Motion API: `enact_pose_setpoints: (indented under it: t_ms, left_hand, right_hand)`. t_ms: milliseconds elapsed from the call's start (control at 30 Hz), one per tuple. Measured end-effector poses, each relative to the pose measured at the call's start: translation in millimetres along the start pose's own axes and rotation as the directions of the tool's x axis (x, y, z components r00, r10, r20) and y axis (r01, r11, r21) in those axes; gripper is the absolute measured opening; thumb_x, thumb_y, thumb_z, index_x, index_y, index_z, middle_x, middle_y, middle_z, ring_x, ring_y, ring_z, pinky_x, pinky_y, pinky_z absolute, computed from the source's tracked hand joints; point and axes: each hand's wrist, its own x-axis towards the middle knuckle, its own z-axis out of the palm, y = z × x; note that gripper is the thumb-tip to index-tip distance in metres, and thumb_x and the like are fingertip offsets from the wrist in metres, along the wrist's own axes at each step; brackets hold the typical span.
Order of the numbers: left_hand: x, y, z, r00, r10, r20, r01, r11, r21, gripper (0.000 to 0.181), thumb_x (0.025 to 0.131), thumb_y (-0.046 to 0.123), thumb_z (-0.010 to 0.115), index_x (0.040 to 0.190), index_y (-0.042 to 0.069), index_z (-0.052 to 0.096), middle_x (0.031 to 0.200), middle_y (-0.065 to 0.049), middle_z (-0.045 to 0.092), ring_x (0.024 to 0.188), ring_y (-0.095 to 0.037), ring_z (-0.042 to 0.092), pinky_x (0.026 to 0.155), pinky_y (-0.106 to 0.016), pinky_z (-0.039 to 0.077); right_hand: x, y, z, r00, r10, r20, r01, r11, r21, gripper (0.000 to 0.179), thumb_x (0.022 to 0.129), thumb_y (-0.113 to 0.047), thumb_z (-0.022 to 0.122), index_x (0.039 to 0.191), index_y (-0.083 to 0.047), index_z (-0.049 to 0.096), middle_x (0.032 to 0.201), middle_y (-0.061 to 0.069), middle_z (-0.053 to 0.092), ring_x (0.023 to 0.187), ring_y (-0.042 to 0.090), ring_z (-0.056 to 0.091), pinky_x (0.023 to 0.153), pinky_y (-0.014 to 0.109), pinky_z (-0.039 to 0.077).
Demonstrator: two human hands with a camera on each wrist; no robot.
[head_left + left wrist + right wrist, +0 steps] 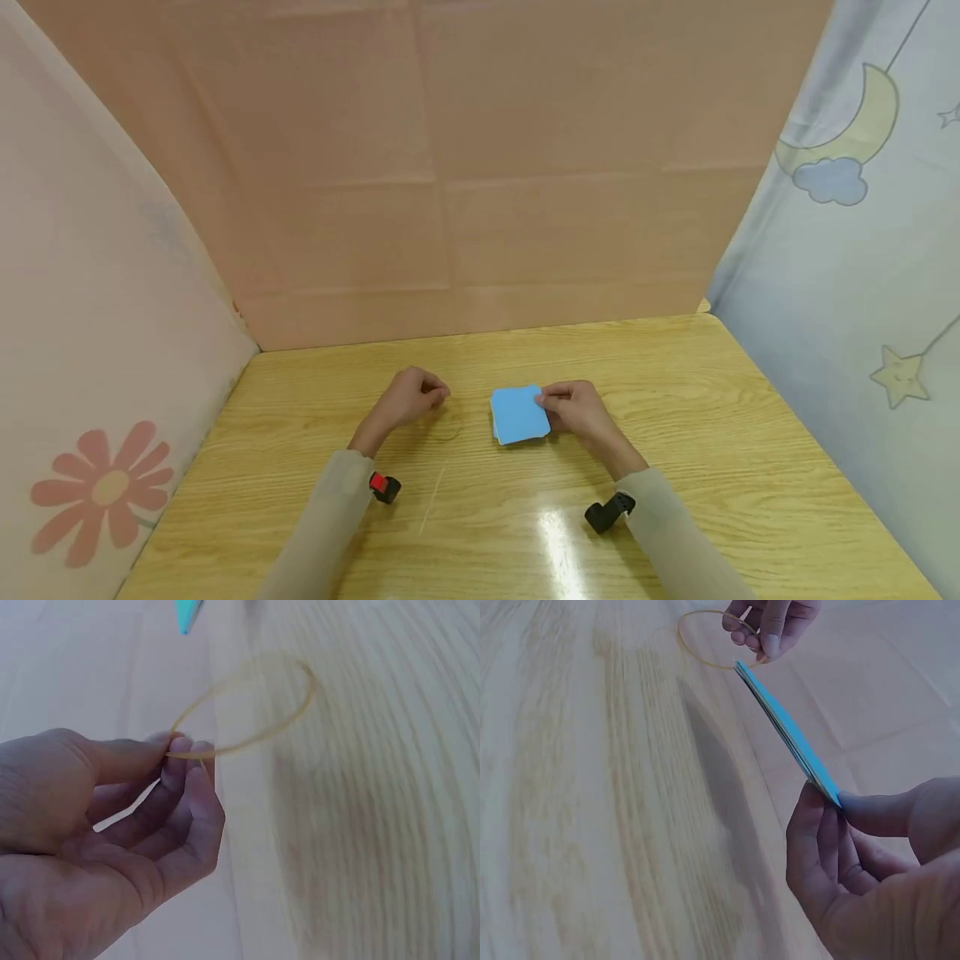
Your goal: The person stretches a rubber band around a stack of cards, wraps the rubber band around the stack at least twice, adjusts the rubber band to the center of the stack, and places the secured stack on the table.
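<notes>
A yellow-brown rubber band (306,697) hangs as a loose loop from my left hand (411,395), pinched between thumb and fingertips. My right hand (581,410) grips a thin stack of square blue cards (519,414) by its right edge, thumb on top and fingers beneath. In the right wrist view the card stack (799,739) is seen edge-on, tilted and held above the table with its shadow below. The rubber band (684,639) shows there just beyond the stack's far end. A gap separates the two hands in the head view.
The wood-grain table (300,500) spreads under both hands. A pinkish-tan cloth (480,208) hangs along its back edge. Printed cloths flank it, one with a flower (109,489) at left, one with a moon (862,117) at right. Each wrist wears a small black camera (609,512).
</notes>
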Motion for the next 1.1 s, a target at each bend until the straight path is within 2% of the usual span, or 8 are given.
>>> enact_pose_setpoints:
  t_ms: [167,367,533,767,900,1100]
  left_hand:
    - [-4.1,7.7,3.0,0.999,-0.006,-0.043,0.000,0.992,-0.124,0.026,0.107,0.015,0.062,0.118,-0.006,0.075,0.097,-0.020,0.076,0.087,-0.031,0.077,0.079,-0.046,0.066]
    - [-6.5,15.1,11.8,0.994,0.018,-0.106,-0.042,0.972,-0.230,0.029,0.107,0.015,0.062,0.123,-0.007,0.072,0.111,-0.029,0.072,0.091,-0.036,0.076,0.084,-0.051,0.065]
    - [-4.2,19.0,19.8,0.990,0.039,-0.132,-0.071,0.965,-0.253,0.029,0.107,0.016,0.063,0.122,-0.007,0.072,0.111,-0.030,0.070,0.093,-0.044,0.073,0.084,-0.055,0.063]
    - [-2.3,24.2,29.6,0.988,0.043,-0.146,-0.082,0.958,-0.275,0.029,0.107,0.017,0.062,0.120,-0.007,0.073,0.110,-0.030,0.071,0.093,-0.046,0.072,0.084,-0.059,0.061]
    - [-2.6,27.8,34.7,0.989,0.037,-0.145,-0.077,0.956,-0.284,0.029,0.107,0.018,0.062,0.119,-0.007,0.073,0.107,-0.027,0.071,0.093,-0.046,0.072,0.082,-0.059,0.061]
    - [-4.4,29.7,41.5,0.988,0.036,-0.150,-0.083,0.945,-0.317,0.028,0.107,0.018,0.063,0.118,-0.005,0.074,0.102,-0.019,0.072,0.094,-0.046,0.072,0.084,-0.061,0.060]
  right_hand:
    - [-2.0,-2.6,1.9,1.000,-0.013,0.018,0.013,1.000,-0.004,0.039,0.105,-0.014,0.066,0.137,0.008,0.063,0.120,0.023,0.073,0.090,0.016,0.074,0.082,0.035,0.065]
    - [-6.0,-5.3,4.7,1.000,-0.011,0.009,0.011,1.000,0.008,0.038,0.105,-0.014,0.066,0.136,0.009,0.064,0.117,0.020,0.074,0.089,0.014,0.073,0.081,0.032,0.064]
    - [-9.9,-6.3,8.5,1.000,-0.011,0.025,0.011,1.000,0.027,0.039,0.105,-0.014,0.065,0.136,0.010,0.064,0.108,0.015,0.076,0.083,0.013,0.072,0.075,0.028,0.063]
    - [-12.6,-7.8,13.4,0.998,-0.024,0.058,0.020,0.998,0.058,0.036,0.105,-0.013,0.066,0.133,0.010,0.065,0.096,0.007,0.076,0.078,0.012,0.070,0.070,0.028,0.062]
    - [-11.9,-5.3,16.1,0.997,-0.026,0.066,0.021,0.997,0.072,0.035,0.104,-0.012,0.066,0.131,0.011,0.066,0.093,0.007,0.076,0.076,0.012,0.071,0.069,0.028,0.061]
    - [-9.9,-4.3,20.3,0.999,-0.018,0.046,0.014,0.996,0.091,0.031,0.104,-0.010,0.065,0.126,0.012,0.067,0.098,0.013,0.077,0.079,0.013,0.073,0.071,0.027,0.063]
